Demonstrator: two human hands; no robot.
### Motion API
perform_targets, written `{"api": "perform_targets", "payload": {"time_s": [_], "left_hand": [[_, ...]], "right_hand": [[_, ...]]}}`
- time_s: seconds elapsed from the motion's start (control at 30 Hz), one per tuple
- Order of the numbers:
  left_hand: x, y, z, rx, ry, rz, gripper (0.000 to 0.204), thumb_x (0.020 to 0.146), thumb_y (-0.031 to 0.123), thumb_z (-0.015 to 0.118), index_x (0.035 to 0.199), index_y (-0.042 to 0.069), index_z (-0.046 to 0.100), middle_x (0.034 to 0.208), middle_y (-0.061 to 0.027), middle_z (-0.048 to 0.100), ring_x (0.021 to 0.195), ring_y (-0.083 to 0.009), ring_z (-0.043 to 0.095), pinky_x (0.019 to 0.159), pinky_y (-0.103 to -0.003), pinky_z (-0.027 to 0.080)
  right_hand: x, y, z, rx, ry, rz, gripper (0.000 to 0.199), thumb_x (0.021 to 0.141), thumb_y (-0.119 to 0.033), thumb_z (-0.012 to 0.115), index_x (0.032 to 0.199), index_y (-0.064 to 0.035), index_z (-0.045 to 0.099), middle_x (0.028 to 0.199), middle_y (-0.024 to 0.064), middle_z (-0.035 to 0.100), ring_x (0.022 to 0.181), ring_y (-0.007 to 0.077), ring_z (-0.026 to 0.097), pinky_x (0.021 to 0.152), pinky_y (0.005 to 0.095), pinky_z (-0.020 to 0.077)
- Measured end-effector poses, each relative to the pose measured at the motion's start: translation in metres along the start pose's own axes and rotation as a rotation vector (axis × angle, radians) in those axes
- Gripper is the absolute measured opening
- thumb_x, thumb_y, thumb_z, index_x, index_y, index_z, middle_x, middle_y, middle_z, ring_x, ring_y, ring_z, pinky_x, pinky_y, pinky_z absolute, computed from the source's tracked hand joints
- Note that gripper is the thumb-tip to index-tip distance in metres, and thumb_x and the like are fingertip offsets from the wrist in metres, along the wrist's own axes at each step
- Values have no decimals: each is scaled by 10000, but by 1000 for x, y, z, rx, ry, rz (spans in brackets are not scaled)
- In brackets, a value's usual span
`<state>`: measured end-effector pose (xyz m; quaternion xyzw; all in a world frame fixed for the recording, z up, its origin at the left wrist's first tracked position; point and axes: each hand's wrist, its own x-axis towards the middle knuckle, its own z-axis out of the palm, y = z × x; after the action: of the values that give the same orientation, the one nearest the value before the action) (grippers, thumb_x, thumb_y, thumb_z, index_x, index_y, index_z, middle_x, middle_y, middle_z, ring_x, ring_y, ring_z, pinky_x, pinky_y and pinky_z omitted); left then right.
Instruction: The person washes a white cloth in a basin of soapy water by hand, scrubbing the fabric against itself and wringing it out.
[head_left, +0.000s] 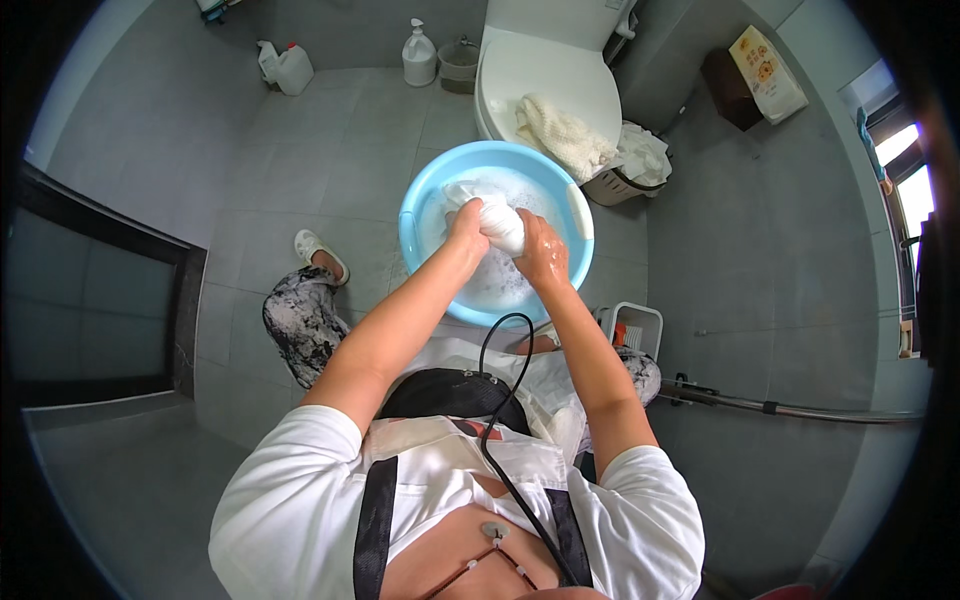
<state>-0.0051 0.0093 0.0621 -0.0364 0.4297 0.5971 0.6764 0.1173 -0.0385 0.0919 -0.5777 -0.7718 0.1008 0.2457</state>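
wringing between both hands, a white cloth sits bunched above the sudsy water of a light blue basin on the grey tiled floor. the left hand has its fingers curled tight around the cloth's near end; the right hand clamps the other end, fingers wrapped closed. a cream towel lies on the white toilet lid behind.
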Motion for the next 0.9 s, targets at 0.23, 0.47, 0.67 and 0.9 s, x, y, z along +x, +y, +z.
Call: {"api": "perform_targets", "payload": {"time_s": [0.23, 0.47, 0.67, 0.9], "left_hand": [[22, -5, -7, 97, -45, 188, 353, 740, 16, 459, 1090, -29, 435, 1005, -174, 515, 888, -299, 548, 720, -384, 497], [28, 7, -11, 202, -132, 113, 360, 731, 70, 507, 1074, -23, 448, 1003, -147, 520, 886, -279, 547, 742, -383, 475], [6, 9, -46, 283, -228, -318, 436, 801, 307, 518, 1149, 84, 379, 1134, -112, 416, 966, -261, 493, 762, -480, 434], [11, -12, -79, 81, -21, -392, 586, 776, 391, 559, 1202, 63, 324, 1193, -185, 354, 1074, -339, 409, 904, -534, 316]], "right_hand": [[9, 20, 15, 596, -372, 237, 345, 618, -165, 639, 934, -51, 561, 832, 122, 606, 759, 229, 579, 634, 323, 449], [10, 5, 9, 1025, -593, 706, 405, 583, -196, 672, 945, -52, 558, 745, 19, 554, 604, 128, 487, 495, 241, 361], [39, 22, -14, 542, -707, 509, 460, 576, -357, 705, 890, -38, 597, 685, 57, 586, 605, 144, 529, 556, 303, 429], [40, 26, -29, -94, -545, 40, 509, 597, -361, 668, 949, -10, 554, 861, 164, 611, 825, 300, 586, 696, 372, 467]]}}
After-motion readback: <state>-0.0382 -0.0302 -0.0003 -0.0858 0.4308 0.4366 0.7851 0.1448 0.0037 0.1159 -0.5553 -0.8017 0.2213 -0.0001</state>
